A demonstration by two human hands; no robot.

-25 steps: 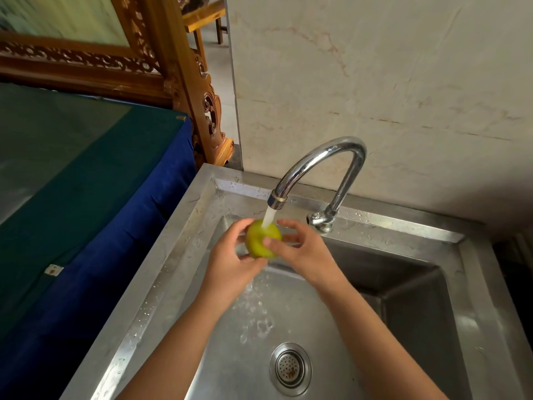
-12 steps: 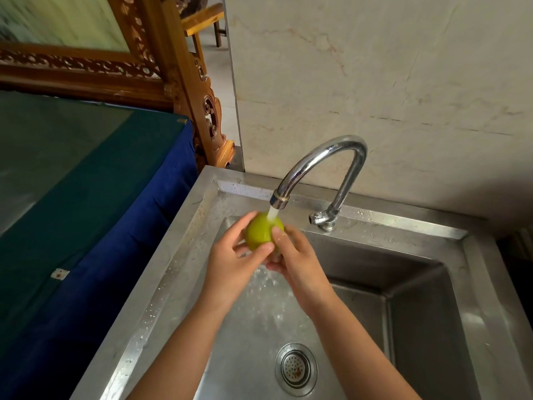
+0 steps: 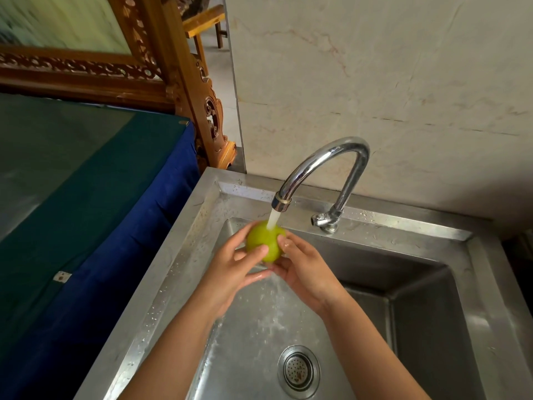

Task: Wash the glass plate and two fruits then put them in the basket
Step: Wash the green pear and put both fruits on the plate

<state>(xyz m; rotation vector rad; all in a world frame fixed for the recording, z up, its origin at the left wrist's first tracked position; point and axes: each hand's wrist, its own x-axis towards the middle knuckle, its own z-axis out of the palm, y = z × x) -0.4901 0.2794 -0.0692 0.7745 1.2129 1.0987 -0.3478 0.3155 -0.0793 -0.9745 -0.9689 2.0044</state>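
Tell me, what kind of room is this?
Probably a kitchen or wash area in a home: a steel sink with a curved tap running, and both hands rinsing a green fruit. Carved wooden furniture stands nearby.

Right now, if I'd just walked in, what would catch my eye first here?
The bright green fruit at the picture's centre, cupped between the left hand and right hand under the stream from the curved chrome tap. Below them lie the wet steel sink and its round drain.
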